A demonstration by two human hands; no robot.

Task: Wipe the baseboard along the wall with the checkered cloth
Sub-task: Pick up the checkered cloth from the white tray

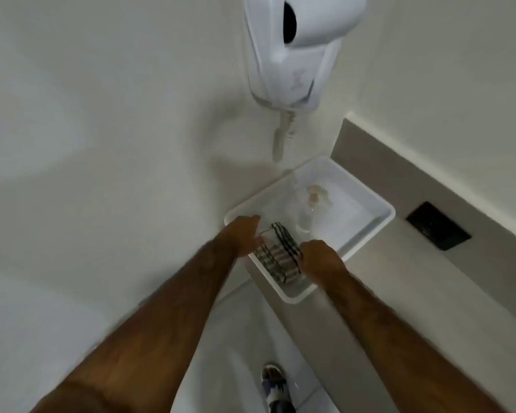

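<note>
A folded black-and-white checkered cloth lies in the near end of a white plastic tray on a grey counter. My left hand rests on the cloth's left edge by the tray rim, fingers curled onto it. My right hand grips the cloth's right side. Both forearms reach in from the bottom of the view. No baseboard can be made out; the picture is blurred.
A white wall-mounted hair dryer with a coiled cord hangs above the tray. A clear bottle stands in the tray. A dark socket plate sits in the grey counter. Below, a shoe stands on the white tiled floor.
</note>
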